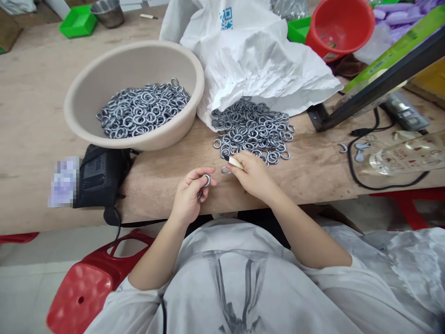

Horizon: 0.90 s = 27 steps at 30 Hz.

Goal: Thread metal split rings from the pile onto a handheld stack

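My left hand (191, 192) pinches a grey metal ring (207, 180) between thumb and fingers; a second ring (199, 195) seems to sit lower in the palm. My right hand (252, 176) is closed round a short cream-coloured tool (235, 162) with a black tip, its kind unclear. Just under that tool, a loose ring (225, 170) lies on the wooden table. Beyond the right hand spreads a pile of grey rings (257, 130), spilling from the mouth of a white sack (250, 60). To the left, a beige basin (135, 60) holds many similar rings (142, 111).
A black pouch (100, 178) sits by the table's front edge, left of my hands. At right are a dark metal bar (382, 83), a cable (354, 171) and a clear plastic bag (410, 155). A red bucket (340, 28) stands behind. A red stool (83, 287) is below left.
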### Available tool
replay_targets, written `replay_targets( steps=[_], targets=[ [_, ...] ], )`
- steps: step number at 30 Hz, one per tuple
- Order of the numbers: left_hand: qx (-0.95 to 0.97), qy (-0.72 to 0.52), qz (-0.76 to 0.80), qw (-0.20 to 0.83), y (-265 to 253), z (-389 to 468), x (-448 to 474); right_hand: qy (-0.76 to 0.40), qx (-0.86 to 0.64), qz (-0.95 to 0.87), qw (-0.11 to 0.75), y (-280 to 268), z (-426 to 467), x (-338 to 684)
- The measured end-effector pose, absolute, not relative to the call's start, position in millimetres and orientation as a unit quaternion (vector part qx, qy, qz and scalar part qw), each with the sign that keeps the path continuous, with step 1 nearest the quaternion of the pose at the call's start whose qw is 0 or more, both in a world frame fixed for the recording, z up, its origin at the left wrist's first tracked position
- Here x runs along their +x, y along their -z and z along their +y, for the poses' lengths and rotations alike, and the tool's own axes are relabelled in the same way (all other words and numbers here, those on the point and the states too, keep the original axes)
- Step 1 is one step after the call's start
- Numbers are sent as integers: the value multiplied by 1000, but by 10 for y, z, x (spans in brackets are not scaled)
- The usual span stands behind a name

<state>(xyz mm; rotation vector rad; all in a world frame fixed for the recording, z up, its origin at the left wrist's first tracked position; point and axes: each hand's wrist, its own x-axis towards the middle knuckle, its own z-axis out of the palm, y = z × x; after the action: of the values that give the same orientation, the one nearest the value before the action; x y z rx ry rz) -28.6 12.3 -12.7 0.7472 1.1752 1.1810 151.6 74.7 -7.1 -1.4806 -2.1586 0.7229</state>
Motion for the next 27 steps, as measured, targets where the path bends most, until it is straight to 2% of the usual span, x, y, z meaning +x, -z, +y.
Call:
replay_targets(
  steps=[5,9,12,17,20,23,27],
  targets=[
    [540,-434,528,491,158,175,-178,-497,-459,-670,306,37,576,1547],
    [504,-436,481,570,181,153,-21,-587,-415,-580,382,6,434,1517],
    [384,-466,453,656,202,105,86,-569,-416,-566,427,19,342,1497],
    [309,-445,410,734,102,53,164,-572,-424,-554,430,75,338,1523],
    [272,-453,410,743,12,53,169,-452,-448,-633,440,74,331,1581],
    [233,-476,425,734,-20,51,177,-337,-421,-738,406,62,256,1620],
    [215,-489,439,722,-8,33,201,-281,-423,-778,371,63,185,1615]
  ],
)
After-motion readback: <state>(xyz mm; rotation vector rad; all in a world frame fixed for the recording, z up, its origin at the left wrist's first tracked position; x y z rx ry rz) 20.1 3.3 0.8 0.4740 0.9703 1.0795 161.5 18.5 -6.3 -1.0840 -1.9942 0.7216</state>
